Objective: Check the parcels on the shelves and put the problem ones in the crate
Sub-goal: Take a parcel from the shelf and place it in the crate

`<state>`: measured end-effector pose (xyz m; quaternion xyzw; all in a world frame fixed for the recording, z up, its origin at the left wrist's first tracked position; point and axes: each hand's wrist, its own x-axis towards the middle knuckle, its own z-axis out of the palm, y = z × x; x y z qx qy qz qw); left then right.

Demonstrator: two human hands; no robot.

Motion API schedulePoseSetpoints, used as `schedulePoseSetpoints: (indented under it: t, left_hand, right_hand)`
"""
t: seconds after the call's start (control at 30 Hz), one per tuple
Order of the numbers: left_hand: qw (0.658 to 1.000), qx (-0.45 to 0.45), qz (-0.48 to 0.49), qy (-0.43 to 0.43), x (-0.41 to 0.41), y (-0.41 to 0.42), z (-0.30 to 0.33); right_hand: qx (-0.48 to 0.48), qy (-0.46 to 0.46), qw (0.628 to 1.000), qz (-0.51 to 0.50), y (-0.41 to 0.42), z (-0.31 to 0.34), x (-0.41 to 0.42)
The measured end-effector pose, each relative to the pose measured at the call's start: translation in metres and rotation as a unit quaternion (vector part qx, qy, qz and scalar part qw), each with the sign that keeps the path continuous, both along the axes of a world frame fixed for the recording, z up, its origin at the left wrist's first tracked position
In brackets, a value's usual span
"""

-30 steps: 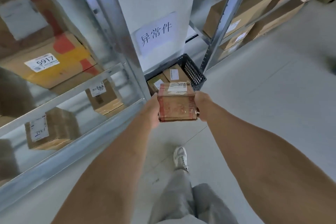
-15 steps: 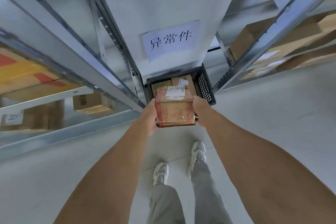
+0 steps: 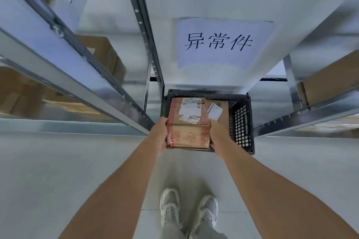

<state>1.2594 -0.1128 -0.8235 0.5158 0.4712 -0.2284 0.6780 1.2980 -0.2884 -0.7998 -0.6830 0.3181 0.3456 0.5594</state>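
- Head view: the left hand [image 3: 159, 135] and the right hand [image 3: 217, 132] clasp a taped cardboard parcel [image 3: 187, 124] between them, palms on its opposite sides; the fingers seem to curl under it, mostly hidden.
- Just beyond the fingertips sits a black crate [image 3: 241, 120], a second box [image 3: 219, 110] inside.
- Above it, a paper sign [image 3: 219, 42].

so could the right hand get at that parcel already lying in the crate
Probably not yet: the right hand grips the held parcel, which covers much of the crate opening above the lying parcel.
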Motion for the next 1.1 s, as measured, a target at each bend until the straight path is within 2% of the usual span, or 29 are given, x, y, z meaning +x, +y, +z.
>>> schedulePoseSetpoints:
  t: [0.27,0.53,0.63,0.8,0.87,1.1]
  left_hand:
    - [1.000,0.023,-0.006,-0.020,0.025,0.014,-0.115]
    - [0.998,0.042,-0.003,-0.046,0.050,0.026,-0.195]
    - [0.992,0.088,-0.061,-0.065,0.057,0.024,-0.212]
    - [0.954,0.274,-0.092,-0.077,0.064,0.020,-0.214]
    - [0.938,0.318,-0.113,-0.075,0.073,0.022,-0.211]
    - [0.944,0.280,-0.169,-0.044,0.079,0.029,-0.204]
  right_hand:
    - [0.048,-0.016,0.999,-0.018,0.008,-0.127,0.021]
    - [0.048,-0.038,0.998,0.013,0.022,-0.202,0.053]
    - [0.036,-0.033,0.999,-0.010,0.021,-0.219,0.056]
    - [0.027,-0.032,0.999,-0.009,0.020,-0.226,0.056]
    - [0.030,-0.030,0.999,-0.008,0.022,-0.225,0.056]
    - [0.045,-0.031,0.999,-0.002,0.025,-0.226,0.055]
